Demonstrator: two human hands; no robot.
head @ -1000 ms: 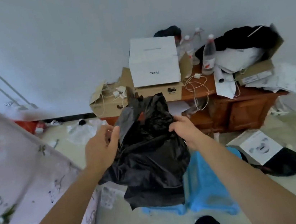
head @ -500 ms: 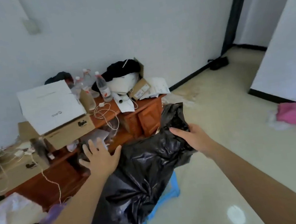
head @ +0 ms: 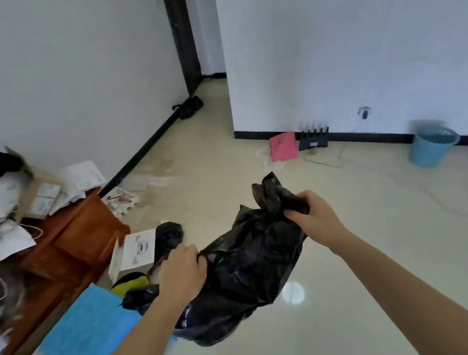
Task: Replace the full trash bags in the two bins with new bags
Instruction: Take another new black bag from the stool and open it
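A full black trash bag (head: 248, 270) hangs in the air in front of me, over the pale floor. My right hand (head: 313, 220) is closed around its bunched neck, whose loose end sticks up above the fist. My left hand (head: 181, 272) grips the bag's left edge, lower down. A light blue bin (head: 431, 145) stands against the far right wall; I cannot tell whether a bag lines it. A blue object (head: 89, 330), possibly the other bin, lies at the lower left, partly behind my left arm.
A cluttered wooden desk (head: 80, 242) with boxes and papers fills the left side. On the floor beside it lie a white box (head: 135, 253), a small black bag (head: 168, 233) and a yellow-green item (head: 129, 282). A pink item (head: 284, 147) and black rack (head: 312, 138) sit by the far wall.
My view has swung to the right, away from the desk toward the open floor. The bag moved right with it. My left hand, open half a second ago, now grips the bag.
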